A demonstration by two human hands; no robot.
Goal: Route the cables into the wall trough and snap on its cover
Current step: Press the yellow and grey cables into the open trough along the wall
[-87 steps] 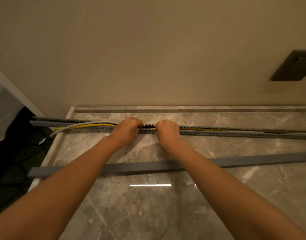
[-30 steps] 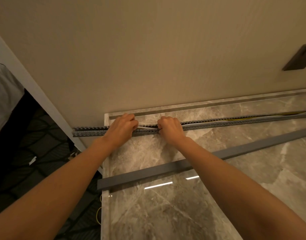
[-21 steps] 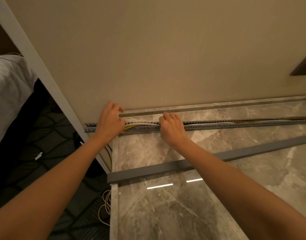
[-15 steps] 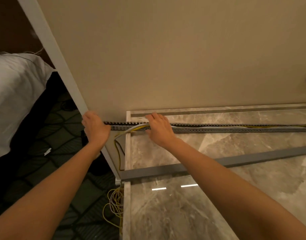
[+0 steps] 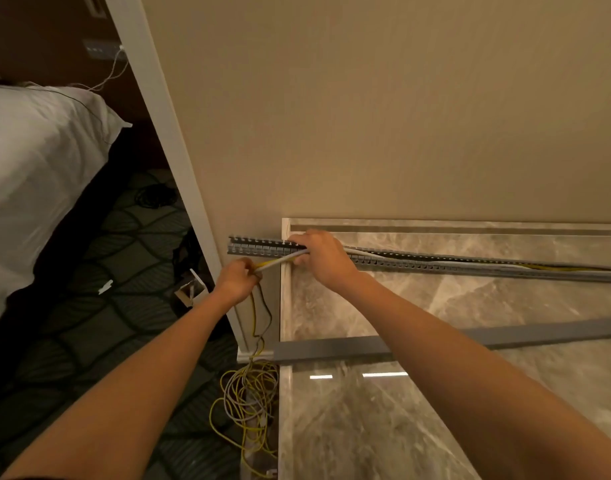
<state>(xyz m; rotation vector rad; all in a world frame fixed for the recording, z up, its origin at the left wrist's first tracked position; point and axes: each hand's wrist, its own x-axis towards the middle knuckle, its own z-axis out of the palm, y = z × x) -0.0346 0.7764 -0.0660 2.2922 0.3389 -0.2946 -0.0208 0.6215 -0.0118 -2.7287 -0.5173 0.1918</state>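
The left hand (image 5: 236, 280) is gripping the yellow and grey cables (image 5: 280, 262) just off the left edge of the marble bench (image 5: 505, 306), while the right hand (image 5: 323, 256) is pinching them against the slotted trough (image 5: 259, 247). The trough is running left to right along the wall (image 5: 366, 133), its empty left end lying just above the left hand. The cover (image 5: 331, 348) is lying loose on the bench, parallel to it.

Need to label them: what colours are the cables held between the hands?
Thin round cables: one yellow, one light grey; head view.
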